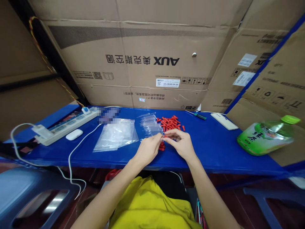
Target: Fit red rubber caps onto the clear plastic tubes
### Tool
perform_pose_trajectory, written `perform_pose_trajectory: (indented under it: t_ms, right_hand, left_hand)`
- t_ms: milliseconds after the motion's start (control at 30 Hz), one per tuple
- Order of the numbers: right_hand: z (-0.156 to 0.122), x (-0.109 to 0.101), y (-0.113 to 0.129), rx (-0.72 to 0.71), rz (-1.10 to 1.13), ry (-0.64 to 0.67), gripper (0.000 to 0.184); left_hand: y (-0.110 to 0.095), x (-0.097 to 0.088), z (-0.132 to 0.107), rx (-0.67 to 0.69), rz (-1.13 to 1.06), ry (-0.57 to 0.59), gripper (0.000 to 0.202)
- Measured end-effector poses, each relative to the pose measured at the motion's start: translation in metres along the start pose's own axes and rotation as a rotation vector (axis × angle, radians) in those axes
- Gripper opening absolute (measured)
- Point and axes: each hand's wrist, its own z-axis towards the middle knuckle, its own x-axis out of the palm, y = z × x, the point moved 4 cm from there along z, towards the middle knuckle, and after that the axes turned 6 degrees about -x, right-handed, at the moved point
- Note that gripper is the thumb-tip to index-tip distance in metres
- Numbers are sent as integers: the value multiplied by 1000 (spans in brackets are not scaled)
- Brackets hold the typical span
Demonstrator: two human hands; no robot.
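My right hand [182,143] pinches a small red rubber bulb [165,136] between thumb and fingers. My left hand [149,147] meets it fingertip to fingertip, closed; what lies in its grip is hidden by the fingers. Just beyond the hands, a pile of red rubber bulbs [172,123] is spread on the blue table. Left of that pile, several clear thin tubes [150,124] lie side by side, partly behind my left hand. A few more red bulbs [162,147] rest below the joined fingertips.
Clear plastic bags [116,135] lie on the blue table [209,156], left of the tubes. Farther left are a white earphone case [74,134] and a power strip [71,124] with cables. A green screwdriver [200,116], a white phone-like slab [224,121] and a green drink bottle [264,136] are on the right.
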Motion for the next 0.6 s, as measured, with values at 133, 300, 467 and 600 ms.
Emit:
perform_pose_trajectory:
  t_ms: [133, 300, 467, 600]
  right_hand:
    - [0, -2, 2, -5, -9, -21, 23]
    - [-1, -6, 0, 17, -36, -3, 26]
    - [-1, -10, 1, 28, -88, 80, 25]
    - [0, -13, 1, 53, -108, 134, 26]
  left_hand:
    - [-1, -1, 1, 1, 40, 23, 25]
    - [-2, -2, 1, 9, 80, 62, 26]
    - [-3, -2, 0, 47, 143, 137, 23]
    - [-4, 0, 0, 69, 209, 172, 19]
